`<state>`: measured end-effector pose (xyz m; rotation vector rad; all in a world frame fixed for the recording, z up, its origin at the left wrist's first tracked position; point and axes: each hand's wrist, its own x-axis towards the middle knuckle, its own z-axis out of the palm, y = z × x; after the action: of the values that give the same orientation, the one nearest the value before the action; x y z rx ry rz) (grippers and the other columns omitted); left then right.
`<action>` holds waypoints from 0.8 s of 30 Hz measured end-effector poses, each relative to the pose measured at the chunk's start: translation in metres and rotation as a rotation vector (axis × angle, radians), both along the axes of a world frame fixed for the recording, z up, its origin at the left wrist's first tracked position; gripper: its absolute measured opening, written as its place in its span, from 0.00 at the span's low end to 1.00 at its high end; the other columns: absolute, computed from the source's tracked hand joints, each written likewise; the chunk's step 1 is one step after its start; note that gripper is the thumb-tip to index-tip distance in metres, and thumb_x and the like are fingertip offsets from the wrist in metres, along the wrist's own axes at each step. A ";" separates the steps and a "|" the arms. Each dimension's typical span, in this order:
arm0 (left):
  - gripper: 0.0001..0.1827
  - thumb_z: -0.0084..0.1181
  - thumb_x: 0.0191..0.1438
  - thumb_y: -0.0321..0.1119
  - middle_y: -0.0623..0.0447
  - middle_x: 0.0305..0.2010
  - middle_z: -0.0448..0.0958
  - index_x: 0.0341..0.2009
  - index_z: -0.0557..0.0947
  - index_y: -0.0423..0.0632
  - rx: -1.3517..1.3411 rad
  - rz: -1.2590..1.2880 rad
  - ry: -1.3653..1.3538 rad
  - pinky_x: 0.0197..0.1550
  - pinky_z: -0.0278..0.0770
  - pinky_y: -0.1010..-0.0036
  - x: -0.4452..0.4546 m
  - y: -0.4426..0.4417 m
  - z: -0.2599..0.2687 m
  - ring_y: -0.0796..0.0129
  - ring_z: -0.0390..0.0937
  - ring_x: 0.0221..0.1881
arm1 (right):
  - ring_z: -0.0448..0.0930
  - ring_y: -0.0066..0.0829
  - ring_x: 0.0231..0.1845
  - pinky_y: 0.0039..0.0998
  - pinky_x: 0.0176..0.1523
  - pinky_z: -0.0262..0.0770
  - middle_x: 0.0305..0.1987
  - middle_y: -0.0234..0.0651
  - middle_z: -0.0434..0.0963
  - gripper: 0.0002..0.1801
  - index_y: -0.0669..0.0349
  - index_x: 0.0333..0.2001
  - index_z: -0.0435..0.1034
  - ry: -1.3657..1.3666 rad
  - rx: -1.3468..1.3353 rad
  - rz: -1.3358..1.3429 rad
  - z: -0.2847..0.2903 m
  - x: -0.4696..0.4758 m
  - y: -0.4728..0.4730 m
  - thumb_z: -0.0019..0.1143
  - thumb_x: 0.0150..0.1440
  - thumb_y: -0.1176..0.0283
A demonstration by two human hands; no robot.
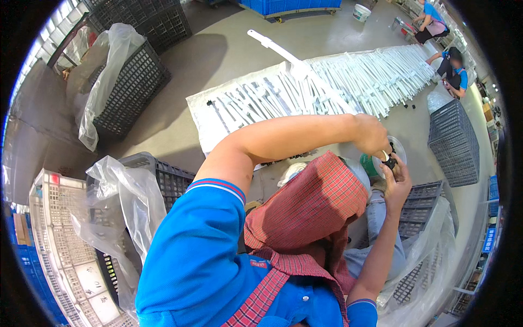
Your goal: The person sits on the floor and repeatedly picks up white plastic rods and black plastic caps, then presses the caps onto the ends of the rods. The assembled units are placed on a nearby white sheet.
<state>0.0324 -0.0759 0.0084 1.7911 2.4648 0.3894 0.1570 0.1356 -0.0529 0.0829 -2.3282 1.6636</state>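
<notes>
A long white bar [282, 51] slants up and away over the laid-out bars, and its near part runs into my left hand [371, 134]. My left fingers are closed around it. A short pale end [385, 155] of it shows below those fingers. There a small black fitting [390, 163] is pinched between the thumb and fingers of my right hand [396, 182]. Fitting and bar end meet or nearly touch; the fingers hide the exact contact. Just beyond both hands is a white and green bucket [402, 144] with small black pieces in it.
Many white bars [367, 77] lie in rows on a pale sheet [195, 107] on the floor. Black plastic crates [130, 88] with clear plastic liners [141, 204] stand on both sides. A grey crate [454, 143] is at right. Two people [457, 75] sit at the far right.
</notes>
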 end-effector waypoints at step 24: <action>0.15 0.53 0.66 0.48 0.50 0.41 0.78 0.54 0.77 0.59 -0.360 0.140 -0.080 0.48 0.79 0.59 -0.141 -0.171 -0.366 0.53 0.80 0.46 | 0.83 0.21 0.34 0.24 0.38 0.77 0.40 0.36 0.86 0.16 0.65 0.56 0.76 -0.726 0.028 0.050 -0.246 -0.097 0.032 0.57 0.65 0.73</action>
<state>-0.1083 -0.2465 -0.3573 1.4402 2.4210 0.0179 0.0597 0.1677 -0.2989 -0.5510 -2.8608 1.9102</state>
